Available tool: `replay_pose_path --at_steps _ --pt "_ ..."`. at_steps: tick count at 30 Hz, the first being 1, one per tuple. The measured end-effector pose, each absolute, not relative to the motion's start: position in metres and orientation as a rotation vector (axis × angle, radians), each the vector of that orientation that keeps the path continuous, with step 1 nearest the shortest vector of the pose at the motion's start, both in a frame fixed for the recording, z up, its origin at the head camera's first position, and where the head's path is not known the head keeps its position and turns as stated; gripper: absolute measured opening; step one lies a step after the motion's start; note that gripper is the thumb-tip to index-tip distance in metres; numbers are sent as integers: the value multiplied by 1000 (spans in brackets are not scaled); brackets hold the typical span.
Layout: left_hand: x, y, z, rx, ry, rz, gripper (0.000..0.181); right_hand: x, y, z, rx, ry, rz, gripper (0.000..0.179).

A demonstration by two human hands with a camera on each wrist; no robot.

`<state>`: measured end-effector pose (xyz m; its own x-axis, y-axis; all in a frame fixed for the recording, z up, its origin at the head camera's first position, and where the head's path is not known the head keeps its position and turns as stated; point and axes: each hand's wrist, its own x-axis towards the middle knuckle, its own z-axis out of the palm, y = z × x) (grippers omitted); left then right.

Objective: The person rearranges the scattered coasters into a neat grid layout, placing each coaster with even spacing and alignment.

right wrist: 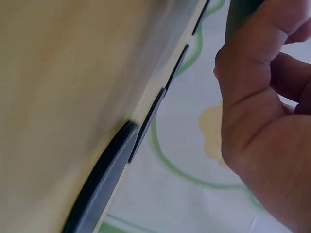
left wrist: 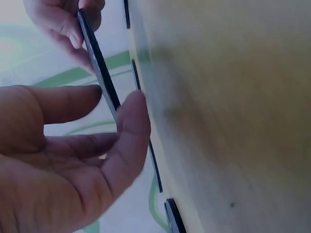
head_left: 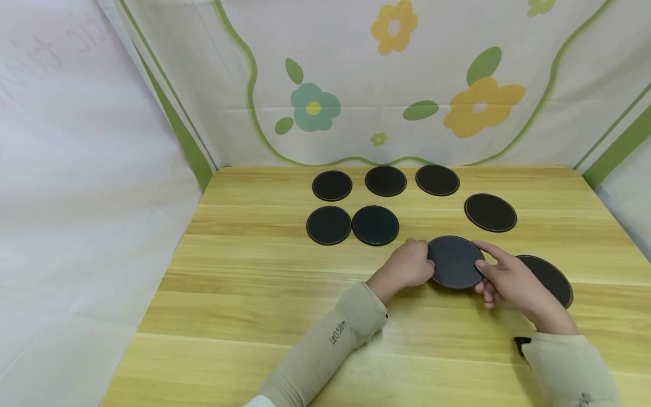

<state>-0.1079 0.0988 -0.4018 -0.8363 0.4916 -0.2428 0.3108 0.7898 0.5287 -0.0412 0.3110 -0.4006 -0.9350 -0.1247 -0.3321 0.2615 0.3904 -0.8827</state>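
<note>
fingers of the left hand [head_left: 407, 264] and the right hand [head_left: 513, 285] were clamped on opposite edges of one dark round disc [head_left: 454, 262], the right thumb over its upper face. that disc was held just above the table [head_left: 229, 316], toward its right half. judging by the layout, the work was partway along: seven other discs could be seen resting on the wood, and what was left seemed to be at least the held one, which had not yet been set down. three discs made a back row [head_left: 386, 180], a pair [head_left: 329, 225] touched edge to edge in front of it, and a single disc [head_left: 490, 212] lay behind the right hand. whether any of these was a stack could not be told. the rightmost disc [head_left: 550, 278] was partly covered by the right hand and forearm, the main thing in the way. close behind the back row hung a pale cloth [head_left: 356, 56] with printed flowers [head_left: 302, 107]; a small black object [head_left: 521, 343], hard to identify, showed beside the right cuff [head_left: 559, 362].
</note>
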Motion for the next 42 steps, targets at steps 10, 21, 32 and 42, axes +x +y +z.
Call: replay_pose_path --at_steps 10,21,32,42 --pt "-123 86 -406 441 2709 641 37 -93 301 -408 13 2300 -1489 57" --pt "-134 91 -414 355 2714 716 50 -120 308 -410 -14 2330 -1427 58" --pt "-156 87 -424 254 2585 1074 59 -143 302 -412 64 2377 -1363 55" --pt "-163 92 -422 179 2476 1139 72 -156 297 -414 99 2403 -1329 55"
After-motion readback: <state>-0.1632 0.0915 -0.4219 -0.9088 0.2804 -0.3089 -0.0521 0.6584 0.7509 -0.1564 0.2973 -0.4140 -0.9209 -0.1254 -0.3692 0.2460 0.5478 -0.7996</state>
